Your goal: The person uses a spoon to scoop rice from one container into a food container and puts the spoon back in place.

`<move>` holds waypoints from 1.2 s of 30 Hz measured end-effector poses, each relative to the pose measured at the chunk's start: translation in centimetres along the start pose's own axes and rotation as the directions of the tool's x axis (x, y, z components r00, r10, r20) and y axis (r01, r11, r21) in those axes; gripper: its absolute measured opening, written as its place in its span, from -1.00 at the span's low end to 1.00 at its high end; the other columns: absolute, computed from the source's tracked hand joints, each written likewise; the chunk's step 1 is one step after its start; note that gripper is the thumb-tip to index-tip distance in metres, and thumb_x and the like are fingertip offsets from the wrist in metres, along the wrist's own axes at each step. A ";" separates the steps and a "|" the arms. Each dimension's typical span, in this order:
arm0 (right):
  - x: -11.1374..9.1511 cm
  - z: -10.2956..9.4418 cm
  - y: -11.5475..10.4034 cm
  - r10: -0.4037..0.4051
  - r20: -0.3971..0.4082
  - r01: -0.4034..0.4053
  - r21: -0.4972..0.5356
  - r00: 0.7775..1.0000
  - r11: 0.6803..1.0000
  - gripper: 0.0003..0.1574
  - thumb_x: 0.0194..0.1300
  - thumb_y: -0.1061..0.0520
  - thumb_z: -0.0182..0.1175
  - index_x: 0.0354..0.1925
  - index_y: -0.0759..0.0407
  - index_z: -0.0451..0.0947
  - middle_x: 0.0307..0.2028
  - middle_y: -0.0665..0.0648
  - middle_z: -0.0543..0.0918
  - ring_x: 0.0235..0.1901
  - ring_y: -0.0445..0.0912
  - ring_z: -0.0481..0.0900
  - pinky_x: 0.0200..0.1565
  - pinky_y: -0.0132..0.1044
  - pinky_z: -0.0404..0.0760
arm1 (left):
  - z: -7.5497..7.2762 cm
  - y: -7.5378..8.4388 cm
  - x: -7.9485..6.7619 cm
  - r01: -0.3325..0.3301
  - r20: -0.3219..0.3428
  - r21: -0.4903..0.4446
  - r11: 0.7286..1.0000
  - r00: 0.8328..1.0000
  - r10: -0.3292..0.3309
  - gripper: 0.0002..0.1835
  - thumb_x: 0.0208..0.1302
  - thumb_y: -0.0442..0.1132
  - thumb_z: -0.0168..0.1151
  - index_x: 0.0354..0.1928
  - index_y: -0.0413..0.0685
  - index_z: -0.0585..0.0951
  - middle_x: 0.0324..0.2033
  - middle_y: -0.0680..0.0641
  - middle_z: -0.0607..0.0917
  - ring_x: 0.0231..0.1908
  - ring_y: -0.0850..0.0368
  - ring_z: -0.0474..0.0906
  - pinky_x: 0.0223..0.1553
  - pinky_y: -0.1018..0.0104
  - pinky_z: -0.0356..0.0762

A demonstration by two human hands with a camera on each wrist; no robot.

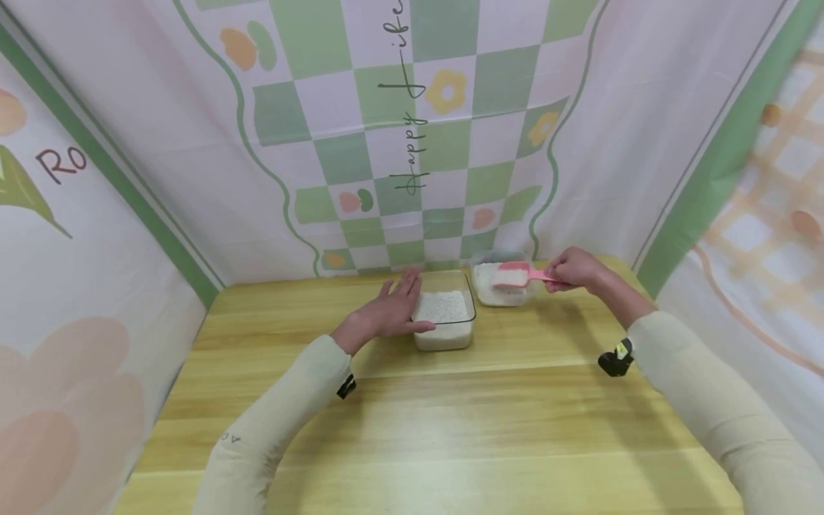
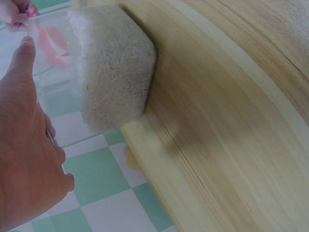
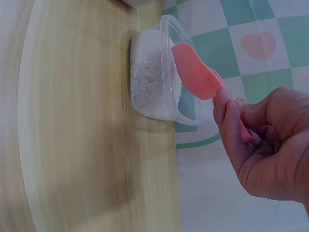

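Note:
My right hand [image 1: 573,268] pinches the handle of a pink scoop [image 3: 195,72]. White grains that look like rice lie in the scoop's bowl in the head view. The scoop is over a small clear plastic tub [image 3: 169,96], which holds more of the white rice [image 3: 147,72]. Left of it stands a larger clear container [image 1: 444,336], partly filled with rice [image 2: 116,67]. My left hand [image 1: 395,307] rests against this container's left side, fingers stretched toward the back and thumb along the near rim. Part of that hand's fingers is hidden in the left wrist view.
Both containers stand near the back edge of a wooden table [image 1: 412,429]. A checkered curtain [image 1: 399,143] hangs right behind them, with more printed cloth on the left and right sides. Black wrist devices [image 1: 616,359] are worn at the cuffs of both pale sleeves.

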State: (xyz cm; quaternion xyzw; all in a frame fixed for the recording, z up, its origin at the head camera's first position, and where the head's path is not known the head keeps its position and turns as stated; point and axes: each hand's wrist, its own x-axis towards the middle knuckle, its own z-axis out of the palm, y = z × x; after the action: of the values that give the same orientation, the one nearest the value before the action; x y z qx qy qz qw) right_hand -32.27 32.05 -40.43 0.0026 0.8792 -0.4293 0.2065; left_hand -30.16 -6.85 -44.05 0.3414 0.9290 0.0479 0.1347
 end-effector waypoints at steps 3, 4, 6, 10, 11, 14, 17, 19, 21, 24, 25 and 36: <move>-0.2 -0.1 0.0 0.006 -0.008 -0.006 -0.016 1.000 1.000 -0.54 0.43 0.36 -0.03 0.12 0.78 0.37 -0.58 0.01 0.70 -0.54 -0.25 0.67 -0.42 -0.47 0.64 | 0.1 0.0 0.1 0.004 0.003 0.005 1.000 1.000 -0.004 0.16 0.35 0.48 -0.14 0.57 -0.25 -0.32 0.57 -0.18 -0.41 0.59 -0.08 -0.42 0.53 -0.17 -0.18; -0.3 -0.1 0.0 0.009 -0.012 -0.009 -0.019 1.000 1.000 -0.53 0.43 0.36 -0.02 0.13 0.78 0.37 -0.58 0.01 0.71 -0.54 -0.24 0.68 -0.42 -0.47 0.64 | 0.1 -0.1 0.1 0.004 0.003 0.007 1.000 1.000 -0.004 0.16 0.35 0.48 -0.14 0.57 -0.25 -0.32 0.57 -0.18 -0.41 0.59 -0.08 -0.41 0.53 -0.17 -0.18; -0.4 -0.2 0.0 0.012 -0.019 -0.013 -0.026 1.000 1.000 -0.52 0.42 0.35 -0.01 0.14 0.77 0.36 -0.58 0.01 0.71 -0.54 -0.25 0.68 -0.41 -0.46 0.65 | 0.1 -0.1 0.1 0.004 0.004 0.011 1.000 1.000 -0.004 0.17 0.35 0.49 -0.15 0.57 -0.24 -0.32 0.57 -0.18 -0.41 0.59 -0.08 -0.41 0.53 -0.17 -0.17; -0.6 -0.4 0.0 0.003 -0.032 -0.004 -0.037 0.999 0.999 -0.53 0.42 0.35 0.02 0.12 0.78 0.37 -0.59 0.00 0.71 -0.56 -0.25 0.68 -0.43 -0.45 0.66 | 0.3 -0.2 0.2 0.003 0.003 0.015 1.000 1.000 -0.003 0.17 0.34 0.50 -0.17 0.57 -0.24 -0.33 0.57 -0.18 -0.41 0.59 -0.08 -0.41 0.53 -0.17 -0.17; -0.7 -0.5 0.0 0.000 -0.036 -0.001 -0.042 0.999 0.999 -0.53 0.41 0.35 0.02 0.11 0.78 0.38 -0.60 0.00 0.71 -0.57 -0.25 0.68 -0.43 -0.45 0.66 | 0.3 -0.3 0.2 0.003 0.003 0.015 1.000 1.000 -0.003 0.17 0.34 0.50 -0.17 0.57 -0.24 -0.33 0.57 -0.18 -0.41 0.59 -0.08 -0.42 0.53 -0.17 -0.17; -0.9 -0.5 -0.1 -0.006 -0.046 0.003 -0.062 0.999 0.998 -0.54 0.42 0.35 0.03 0.08 0.79 0.40 -0.60 0.01 0.71 -0.58 -0.25 0.67 -0.44 -0.44 0.65 | 0.3 -0.3 0.2 0.003 0.004 0.014 1.000 1.000 -0.003 0.17 0.35 0.50 -0.17 0.56 -0.24 -0.33 0.57 -0.18 -0.41 0.59 -0.08 -0.42 0.53 -0.17 -0.17; -1.0 -0.5 0.0 -0.015 -0.063 0.009 -0.095 0.998 0.995 -0.56 0.41 0.34 0.04 0.05 0.78 0.43 -0.61 0.02 0.71 -0.58 -0.25 0.67 -0.45 -0.44 0.65 | 0.2 -0.2 0.2 0.003 0.009 0.006 1.000 1.000 -0.003 0.16 0.35 0.49 -0.17 0.56 -0.24 -0.33 0.57 -0.18 -0.41 0.59 -0.09 -0.42 0.54 -0.17 -0.18; -1.1 -0.5 0.1 -0.027 -0.077 0.017 -0.126 0.997 0.992 -0.57 0.40 0.34 0.04 0.04 0.76 0.45 -0.60 0.03 0.71 -0.59 -0.26 0.67 -0.45 -0.44 0.64 | 0.1 -0.2 0.1 0.004 0.014 0.004 1.000 1.000 -0.004 0.16 0.35 0.49 -0.16 0.56 -0.24 -0.33 0.57 -0.18 -0.42 0.59 -0.09 -0.43 0.54 -0.17 -0.18; -1.3 -0.5 0.1 -0.052 -0.097 0.034 -0.181 0.994 0.983 -0.60 0.39 0.32 0.06 -0.01 0.72 0.50 -0.60 0.04 0.72 -0.59 -0.26 0.66 -0.45 -0.43 0.63 | 0.0 -0.1 0.1 0.004 0.016 0.006 1.000 1.000 -0.004 0.16 0.35 0.49 -0.17 0.56 -0.24 -0.33 0.57 -0.18 -0.42 0.59 -0.09 -0.43 0.54 -0.16 -0.19; -1.6 -0.7 0.0 -0.097 -0.131 0.054 -0.298 0.987 0.953 -0.63 0.38 0.29 0.08 -0.06 0.65 0.58 -0.61 0.04 0.72 -0.60 -0.26 0.64 -0.47 -0.39 0.60 | 0.0 -0.1 0.1 0.006 0.015 0.012 1.000 1.000 -0.006 0.16 0.35 0.49 -0.17 0.56 -0.24 -0.33 0.57 -0.18 -0.41 0.59 -0.09 -0.42 0.54 -0.16 -0.18; -1.8 -0.7 -0.1 -0.111 -0.142 0.057 -0.336 0.984 0.940 -0.63 0.38 0.27 0.08 -0.08 0.63 0.60 -0.61 0.04 0.73 -0.60 -0.25 0.64 -0.47 -0.38 0.58 | 0.0 -0.1 0.1 0.006 0.015 0.012 1.000 1.000 -0.006 0.16 0.35 0.49 -0.17 0.56 -0.24 -0.33 0.57 -0.18 -0.41 0.59 -0.09 -0.42 0.54 -0.16 -0.18; -3.4 0.8 -1.2 -0.383 -0.201 0.126 -0.724 0.902 0.678 -0.85 0.16 0.35 0.18 -0.37 0.42 0.68 -0.53 0.21 0.70 -0.53 0.01 0.56 -0.41 -0.07 0.57 | 0.1 0.0 0.2 0.014 0.021 0.017 1.000 1.000 -0.014 0.16 0.35 0.50 -0.17 0.57 -0.22 -0.34 0.58 -0.15 -0.42 0.59 -0.02 -0.48 0.54 -0.15 -0.18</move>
State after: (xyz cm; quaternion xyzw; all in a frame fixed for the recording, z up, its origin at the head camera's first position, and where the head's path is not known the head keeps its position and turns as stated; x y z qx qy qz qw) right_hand -29.13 31.24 -38.73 -0.1264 0.9881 -0.0848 -0.0239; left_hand -30.28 -6.78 -44.16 0.3366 0.9302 0.0357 0.1420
